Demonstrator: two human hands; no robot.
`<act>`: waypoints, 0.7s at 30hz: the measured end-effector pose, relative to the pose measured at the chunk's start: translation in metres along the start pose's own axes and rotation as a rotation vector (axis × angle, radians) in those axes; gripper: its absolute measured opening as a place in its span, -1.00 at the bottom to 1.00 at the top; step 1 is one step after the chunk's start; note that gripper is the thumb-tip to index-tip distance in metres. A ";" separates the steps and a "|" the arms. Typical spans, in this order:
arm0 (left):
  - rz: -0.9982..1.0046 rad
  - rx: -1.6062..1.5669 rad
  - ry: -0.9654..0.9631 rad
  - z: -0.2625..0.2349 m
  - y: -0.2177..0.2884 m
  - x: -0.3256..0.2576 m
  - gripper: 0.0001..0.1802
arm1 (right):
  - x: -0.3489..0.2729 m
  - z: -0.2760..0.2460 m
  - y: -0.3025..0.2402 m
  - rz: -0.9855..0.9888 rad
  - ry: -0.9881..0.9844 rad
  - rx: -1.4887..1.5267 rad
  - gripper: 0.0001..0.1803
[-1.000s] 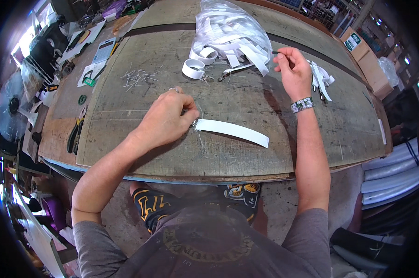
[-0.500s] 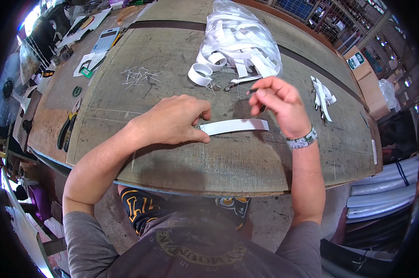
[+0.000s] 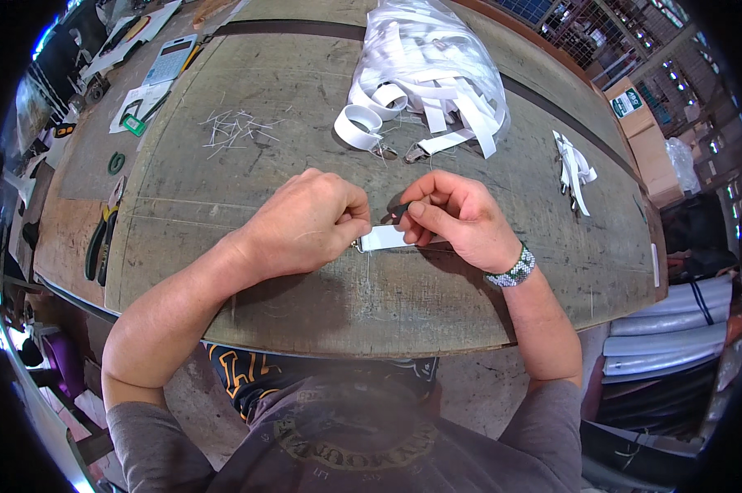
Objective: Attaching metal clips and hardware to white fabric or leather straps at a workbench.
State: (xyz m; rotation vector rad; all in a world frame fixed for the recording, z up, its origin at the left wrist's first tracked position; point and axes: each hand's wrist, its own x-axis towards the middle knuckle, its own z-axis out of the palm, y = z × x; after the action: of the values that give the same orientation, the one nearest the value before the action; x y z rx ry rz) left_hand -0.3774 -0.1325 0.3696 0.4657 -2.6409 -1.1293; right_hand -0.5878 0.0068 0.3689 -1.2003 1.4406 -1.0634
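Scraps (image 3: pixel 238 131) piled, this strap (image 3: pixel 381 238) seemingly unfinished, we pinch our left hand (image 3: pixel 313 220) closed by its clip (image 3: pixel 355 246), our right (image 3: pixel 465 218) gripping a dark piece (image 3: pixel 399 212).

The flat fabric strap (image 3: pixel 382 238) is plain white, the wide wristband (image 3: pixel 514 269) patterned dark green and white, the wooden table (image 3: pixel 436 324) mottled grey-brown.

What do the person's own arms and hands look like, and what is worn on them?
The left sleeve and right sleeve are grey and short, ending near the elbows. The left hand and right hand are ungloved. A pale bracelet with a dark pattern circles the right wrist; the left wrist looks bare.
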 end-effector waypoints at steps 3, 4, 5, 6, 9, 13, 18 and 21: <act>-0.013 -0.020 0.021 -0.001 0.000 -0.001 -0.85 | 0.000 0.004 0.001 -0.005 0.014 0.036 -0.85; -0.014 -0.022 0.024 -0.002 0.002 0.000 -0.85 | -0.001 0.005 0.002 -0.004 0.011 0.033 -0.85; -0.068 -0.043 0.005 -0.004 0.005 0.001 -0.84 | -0.001 0.007 0.004 -0.027 0.035 0.017 -0.86; -0.122 -0.065 -0.015 -0.006 0.006 0.001 -0.83 | -0.001 0.009 0.005 -0.051 0.059 0.002 -0.86; -0.046 -0.075 0.045 -0.001 -0.001 0.000 -0.83 | -0.004 0.016 0.002 -0.173 0.106 -0.189 -0.88; -0.060 -0.079 0.043 0.000 -0.001 0.001 -0.82 | -0.004 0.023 -0.002 -0.442 0.164 -0.513 -0.91; -0.077 -0.084 0.047 0.000 -0.004 0.001 -0.79 | -0.002 0.028 0.000 -0.473 0.163 -0.554 -0.90; -0.075 -0.080 0.043 -0.001 -0.002 0.001 -0.80 | -0.002 0.030 0.001 -0.483 0.162 -0.576 -0.89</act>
State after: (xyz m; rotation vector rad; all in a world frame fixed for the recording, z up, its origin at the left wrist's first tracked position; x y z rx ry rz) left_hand -0.3774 -0.1345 0.3684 0.5708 -2.5509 -1.2274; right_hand -0.5581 0.0070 0.3631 -1.9864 1.6924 -1.1132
